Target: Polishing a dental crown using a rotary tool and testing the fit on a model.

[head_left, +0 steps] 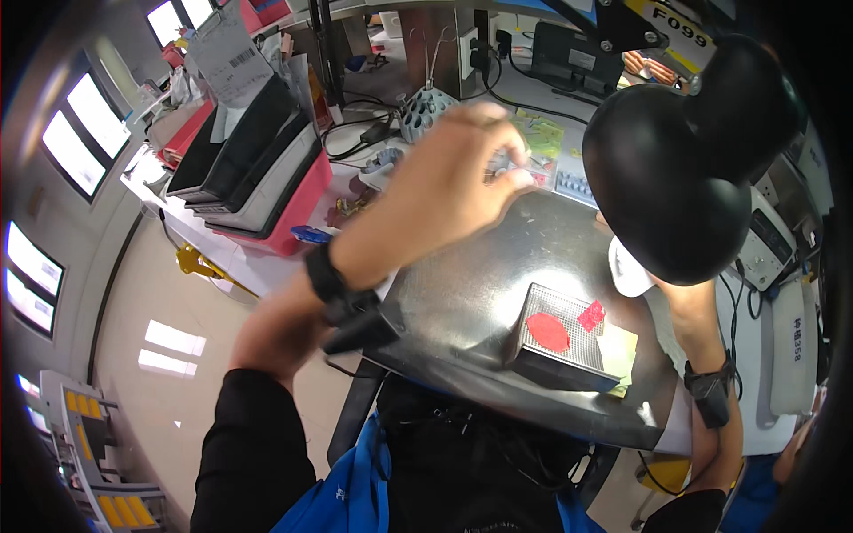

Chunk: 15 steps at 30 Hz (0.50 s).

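Note:
My left hand (466, 173) is raised over the far left part of the metal work plate (462, 258). Its fingers curl and the thumb and forefinger come close together in a pinch; whatever may be between them is too small and blurred to name. Behind it lie small clear and yellow-green packets (540, 135). A black rounded lamp-like head (666, 178) covers most of my right hand (686, 298), so its fingers are hidden. Beside that hand, a white rounded object (629, 269) shows partly from under the black head.
A dark box with a mesh top (569, 360) carries red pieces (548, 331) and yellow paper notes (617, 351). Stacked black trays (240, 151) and a pink bin (306, 191) stand at the left. At the back is a grey tool holder (426, 114); cables (533, 102) run nearby.

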Motion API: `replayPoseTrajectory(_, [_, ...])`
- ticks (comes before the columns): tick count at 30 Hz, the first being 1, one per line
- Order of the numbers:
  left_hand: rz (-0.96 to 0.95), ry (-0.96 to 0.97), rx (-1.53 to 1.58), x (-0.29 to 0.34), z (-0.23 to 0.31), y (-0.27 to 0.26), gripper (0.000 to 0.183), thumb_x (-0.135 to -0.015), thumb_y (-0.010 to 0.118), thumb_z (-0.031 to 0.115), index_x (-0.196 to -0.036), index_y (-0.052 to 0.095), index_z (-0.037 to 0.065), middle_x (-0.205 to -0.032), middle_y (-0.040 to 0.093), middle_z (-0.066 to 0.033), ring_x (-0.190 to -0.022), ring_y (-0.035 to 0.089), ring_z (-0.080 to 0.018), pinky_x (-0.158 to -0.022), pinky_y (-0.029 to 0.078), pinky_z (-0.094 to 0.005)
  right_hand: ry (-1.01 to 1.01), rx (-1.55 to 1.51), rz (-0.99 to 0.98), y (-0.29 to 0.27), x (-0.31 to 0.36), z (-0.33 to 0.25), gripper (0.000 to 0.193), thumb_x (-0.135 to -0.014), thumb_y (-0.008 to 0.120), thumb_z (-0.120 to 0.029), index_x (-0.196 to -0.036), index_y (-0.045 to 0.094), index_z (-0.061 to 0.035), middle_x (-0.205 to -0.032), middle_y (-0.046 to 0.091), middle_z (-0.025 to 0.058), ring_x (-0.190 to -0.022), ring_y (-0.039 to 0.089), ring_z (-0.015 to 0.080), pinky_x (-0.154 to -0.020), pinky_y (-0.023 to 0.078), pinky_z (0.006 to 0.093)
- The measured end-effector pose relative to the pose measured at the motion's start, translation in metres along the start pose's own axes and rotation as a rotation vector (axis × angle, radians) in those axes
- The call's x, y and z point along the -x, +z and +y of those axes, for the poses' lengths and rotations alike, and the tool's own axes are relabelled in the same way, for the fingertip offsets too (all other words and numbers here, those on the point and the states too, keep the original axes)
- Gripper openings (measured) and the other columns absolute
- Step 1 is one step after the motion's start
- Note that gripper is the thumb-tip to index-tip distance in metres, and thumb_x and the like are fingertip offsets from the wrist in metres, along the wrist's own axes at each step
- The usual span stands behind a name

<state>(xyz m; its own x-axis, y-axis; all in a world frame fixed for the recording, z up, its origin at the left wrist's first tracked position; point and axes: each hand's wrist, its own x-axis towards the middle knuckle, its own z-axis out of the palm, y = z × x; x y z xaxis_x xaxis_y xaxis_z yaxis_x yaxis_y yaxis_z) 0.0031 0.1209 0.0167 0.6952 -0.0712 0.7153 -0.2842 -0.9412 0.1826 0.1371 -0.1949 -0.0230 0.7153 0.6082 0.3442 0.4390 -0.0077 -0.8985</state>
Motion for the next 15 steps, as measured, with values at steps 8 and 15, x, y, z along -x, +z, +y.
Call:
replayPoseTrajectory(8, [-0.576,-0.847,-0.171,0.040,-0.115,-0.070,0.060,-0.101,0.060,0.052,-0.139,0.058,0.007,-0.122,0.070,-0.0190,-0.106,0.068,-0.0322,-0.091,0.051,-0.0391,0.388,-0.435,-0.123,-0.025,0.029,-0.016,0.032,-0.103,0.057,-0.010,-0.133,0.058,0.0001,-0.123,0.067,0.0072,-0.111,0.067,0.0155,-0.097,0.054,0.0323])
replayPoseTrajectory(15, [-0.484,-0.940,0.122,0.052,-0.102,-0.072,0.060,-0.102,0.064,0.046,-0.142,0.052,0.004,-0.113,0.070,-0.0136,-0.092,0.066,-0.0186,-0.078,0.052,-0.0322,0.465,-0.589,0.025,-0.028,0.076,-0.038,0.047,-0.105,0.051,-0.010,-0.151,0.040,-0.0061,-0.131,0.061,0.0164,-0.116,0.066,0.0305,-0.085,0.059,0.0397])
